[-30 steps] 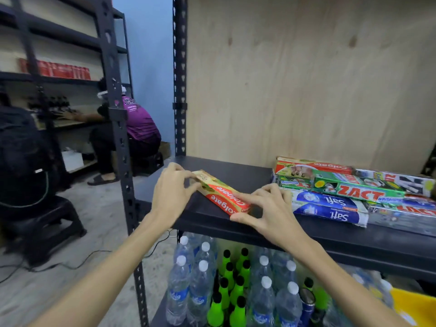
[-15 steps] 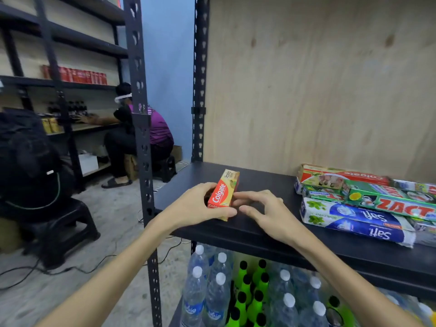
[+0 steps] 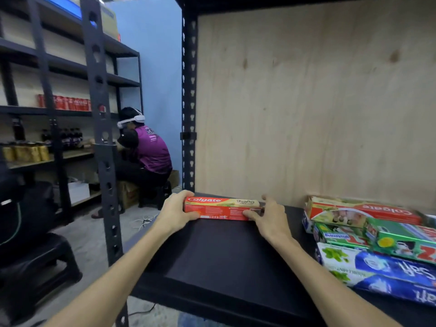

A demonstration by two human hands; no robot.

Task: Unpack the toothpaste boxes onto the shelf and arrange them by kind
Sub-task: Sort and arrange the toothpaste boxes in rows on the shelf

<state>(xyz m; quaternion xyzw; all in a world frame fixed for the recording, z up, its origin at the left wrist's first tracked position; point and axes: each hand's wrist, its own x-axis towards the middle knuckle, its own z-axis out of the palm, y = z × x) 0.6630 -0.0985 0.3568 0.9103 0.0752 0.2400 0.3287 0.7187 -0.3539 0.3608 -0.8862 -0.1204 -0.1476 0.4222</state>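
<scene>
black shelf (image 3: 224, 253), plywood back (image 3: 306, 102), blue wall (image 3: 153, 67), perhaps a stockroom

"Colgate" – red box (image 3: 221, 208), "Colgate" – stacked box (image 3: 363, 212)

Salt boxes (image 3: 382, 272) cut off right

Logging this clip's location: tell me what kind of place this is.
Probably a shop stockroom or mock store: dark metal shelving, red cans in rows, toothpaste boxes piled beside the Colgate box being placed.
</scene>
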